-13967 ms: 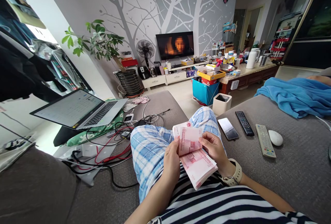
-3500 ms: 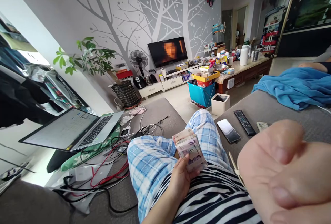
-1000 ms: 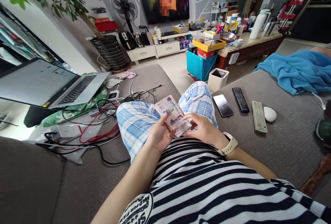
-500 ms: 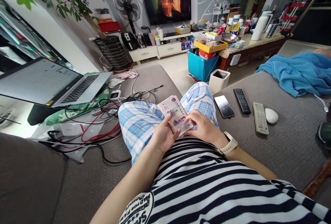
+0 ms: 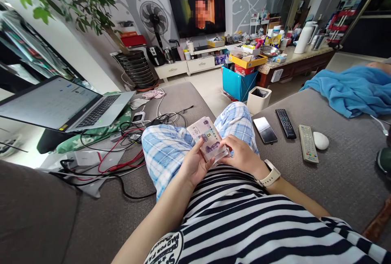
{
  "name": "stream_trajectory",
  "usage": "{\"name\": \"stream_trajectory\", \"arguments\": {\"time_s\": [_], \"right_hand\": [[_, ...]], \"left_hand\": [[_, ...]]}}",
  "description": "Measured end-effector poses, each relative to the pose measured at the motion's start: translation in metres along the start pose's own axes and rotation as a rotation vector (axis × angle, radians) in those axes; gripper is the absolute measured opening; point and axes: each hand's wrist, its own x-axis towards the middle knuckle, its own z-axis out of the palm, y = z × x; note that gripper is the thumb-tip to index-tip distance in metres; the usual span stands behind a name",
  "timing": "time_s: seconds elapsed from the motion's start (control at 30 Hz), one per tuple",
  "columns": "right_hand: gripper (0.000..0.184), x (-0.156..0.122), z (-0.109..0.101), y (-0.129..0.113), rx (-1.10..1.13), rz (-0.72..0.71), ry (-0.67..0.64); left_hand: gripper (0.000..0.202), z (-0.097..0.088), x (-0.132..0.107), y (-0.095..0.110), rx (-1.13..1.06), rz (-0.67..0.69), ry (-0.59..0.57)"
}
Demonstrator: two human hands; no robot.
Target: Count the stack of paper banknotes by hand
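A stack of purple five-yuan banknotes [image 5: 205, 134] lies fanned a little above my lap in the head view. My left hand [image 5: 197, 162] is closed round its lower left side, thumb on the top note's face. At the right edge, my right hand [image 5: 240, 152] pinches the notes' lower corner between thumb and fingers. How many notes are beneath the top one is hidden. On my right wrist sits a cream-banded watch [image 5: 271, 173]. Blue and white plaid trousers [image 5: 166, 146] show under the hands.
On the grey sofa to my right lie a phone [image 5: 265, 129], a black remote [image 5: 286, 123], a beige remote [image 5: 308, 144] and a white mouse [image 5: 320, 140]. To the left are an open laptop [image 5: 100, 111] and tangled cables [image 5: 122, 162]. A white bin [image 5: 258, 100] stands ahead.
The camera view has tilted slightly upward, so the scene sits lower in the picture. Both hands keep their hold on the notes; the right fingers have shifted slightly at the corner.
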Motion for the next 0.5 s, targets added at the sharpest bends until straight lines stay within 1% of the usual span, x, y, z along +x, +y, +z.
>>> {"name": "stream_trajectory", "arguments": {"time_s": [0.1, 0.2, 0.23, 0.3, 0.37, 0.4, 0.47, 0.5], "right_hand": [[0.028, -0.001, 0.003, -0.001, -0.002, 0.006, 0.009], [0.031, -0.003, 0.004, 0.0, 0.014, 0.012, 0.006], [0.035, -0.003, 0.004, 0.001, 0.032, 0.02, 0.004], [0.049, -0.003, 0.003, 0.004, 0.111, 0.071, 0.028], [0.062, 0.001, 0.003, 0.007, 0.276, 0.179, 0.076], [0.063, 0.004, 0.003, 0.008, 0.391, 0.241, 0.096], [0.054, 0.013, 0.006, 0.008, 0.642, 0.332, 0.101], [0.047, 0.018, 0.009, 0.008, 0.751, 0.347, 0.093]], "left_hand": [[0.039, 0.0, 0.0, -0.001, 0.01, 0.015, 0.007], [0.035, 0.001, 0.0, -0.003, 0.025, 0.058, 0.032], [0.034, 0.001, 0.0, -0.004, 0.04, 0.079, 0.051], [0.033, 0.001, 0.001, -0.008, 0.094, 0.128, 0.096], [0.033, 0.001, 0.002, -0.014, 0.161, 0.195, 0.129], [0.032, 0.001, 0.002, -0.017, 0.188, 0.228, 0.135], [0.029, -0.001, 0.004, -0.022, 0.217, 0.28, 0.136], [0.028, -0.001, 0.004, -0.025, 0.229, 0.287, 0.123]]}}
